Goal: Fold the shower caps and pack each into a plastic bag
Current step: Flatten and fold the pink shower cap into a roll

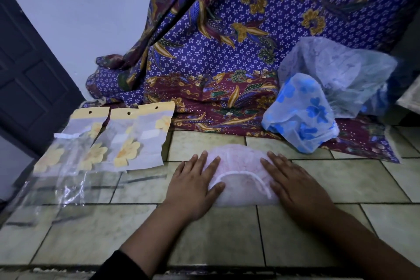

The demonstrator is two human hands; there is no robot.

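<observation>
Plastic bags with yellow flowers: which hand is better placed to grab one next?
Probably the left hand: the plastic bags lie on its side of the pink shower cap; the right hand would cross over.

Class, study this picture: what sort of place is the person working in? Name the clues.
Likely a room in a home, not a workshop: a tiled surface to work on, a dark panelled door at left, and patterned cloth draped behind.
</observation>
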